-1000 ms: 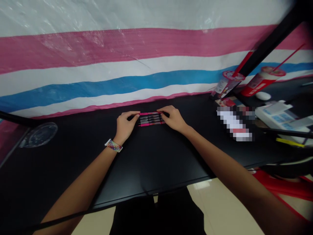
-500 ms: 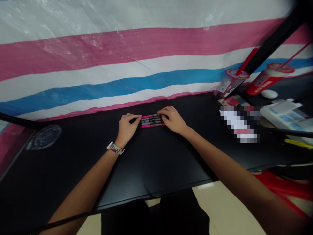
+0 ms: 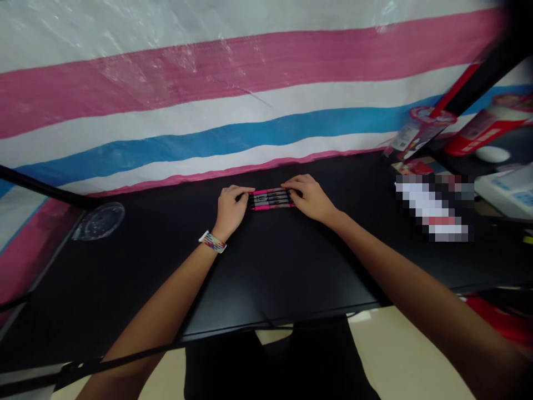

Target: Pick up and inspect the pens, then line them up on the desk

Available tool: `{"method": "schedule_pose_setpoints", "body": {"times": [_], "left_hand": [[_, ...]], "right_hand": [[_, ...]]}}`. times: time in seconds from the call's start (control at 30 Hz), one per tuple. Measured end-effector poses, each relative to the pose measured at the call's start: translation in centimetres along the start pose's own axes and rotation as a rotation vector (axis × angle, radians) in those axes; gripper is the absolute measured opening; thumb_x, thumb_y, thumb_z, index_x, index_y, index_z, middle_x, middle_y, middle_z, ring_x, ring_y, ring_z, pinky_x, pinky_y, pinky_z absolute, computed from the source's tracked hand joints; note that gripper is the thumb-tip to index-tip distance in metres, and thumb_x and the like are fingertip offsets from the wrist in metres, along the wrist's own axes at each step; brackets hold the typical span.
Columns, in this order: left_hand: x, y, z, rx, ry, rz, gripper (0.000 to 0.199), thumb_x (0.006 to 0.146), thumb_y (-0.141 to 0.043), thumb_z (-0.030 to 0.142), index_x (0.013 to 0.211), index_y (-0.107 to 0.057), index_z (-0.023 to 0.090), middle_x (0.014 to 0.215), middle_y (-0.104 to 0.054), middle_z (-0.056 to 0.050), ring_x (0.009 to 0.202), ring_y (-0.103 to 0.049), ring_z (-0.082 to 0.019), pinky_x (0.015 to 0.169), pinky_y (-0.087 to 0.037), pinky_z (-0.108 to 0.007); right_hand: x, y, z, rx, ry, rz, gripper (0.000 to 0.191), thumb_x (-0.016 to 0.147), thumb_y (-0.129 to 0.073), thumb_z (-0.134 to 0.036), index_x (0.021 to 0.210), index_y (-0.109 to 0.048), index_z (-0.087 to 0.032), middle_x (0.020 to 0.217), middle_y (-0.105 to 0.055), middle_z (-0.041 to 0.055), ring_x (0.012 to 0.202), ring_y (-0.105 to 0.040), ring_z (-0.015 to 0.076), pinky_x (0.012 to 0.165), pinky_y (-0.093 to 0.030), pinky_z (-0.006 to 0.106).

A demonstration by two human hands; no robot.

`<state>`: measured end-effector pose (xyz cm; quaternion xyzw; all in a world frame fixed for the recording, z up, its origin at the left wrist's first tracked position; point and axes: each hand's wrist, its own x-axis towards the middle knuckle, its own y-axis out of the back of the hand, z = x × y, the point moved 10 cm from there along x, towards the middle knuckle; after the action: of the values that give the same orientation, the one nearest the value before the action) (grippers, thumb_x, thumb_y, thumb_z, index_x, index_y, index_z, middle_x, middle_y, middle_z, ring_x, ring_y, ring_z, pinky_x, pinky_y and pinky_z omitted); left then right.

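1. Sheeting (image 3: pixel 233 66), glossy, striped grey-white, pink, white and blue; spans the upper frame, with glare streaks at upper left.
2. Tabletop (image 3: pixel 266 261), black, smooth; crosses the middle, pale sheen toward its lower edge.
3. Poles (image 3: pixel 495 66), dark; one slanting at upper right, another at left.
4. Floor (image 3: pixel 408 350), cream, glossy; lower right and bottom, bright reflection near the table's edge.

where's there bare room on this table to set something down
Bare: table between the pens and its near edge, between left hand and clear plastic disc, between right hand and blurred white item. Crowded: right end, around the cups.
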<state>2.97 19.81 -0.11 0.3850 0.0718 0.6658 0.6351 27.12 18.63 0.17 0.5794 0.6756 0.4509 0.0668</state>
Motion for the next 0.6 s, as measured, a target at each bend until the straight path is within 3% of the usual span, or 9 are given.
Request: {"method": "schedule_pose_setpoints", "body": {"times": [0.33,0.6], "left_hand": [[-0.07,-0.13,0.84,0.098,0.064,-0.064,0.033,0.100,-0.061,0.014,0.108,-0.089,0.030,0.109,-0.084,-0.005,0.108,-0.069,-0.029,0.103,-0.054,-0.050],[0.08,-0.11,0.74,0.071,-0.002,-0.037,0.031,0.098,-0.064,0.013,0.106,-0.088,0.031,0.109,-0.085,-0.004,0.105,-0.071,-0.030,0.104,-0.054,-0.052]], "right_hand": [[-0.08,0.24,-0.49,-0.039,0.022,0.019,0.040,0.100,-0.055,-0.013,0.126,-0.085,-0.019,0.121,-0.082,0.0126,0.112,-0.070,0.0343,0.105,-0.054,0.054],[-0.15,0.65,-0.77,-0.031,0.050,0.079,0.035,0.101,-0.058,-0.015,0.125,-0.083,-0.019,0.117,-0.081,0.0131,0.111,-0.072,0.0345,0.104,-0.057,0.056]]}}
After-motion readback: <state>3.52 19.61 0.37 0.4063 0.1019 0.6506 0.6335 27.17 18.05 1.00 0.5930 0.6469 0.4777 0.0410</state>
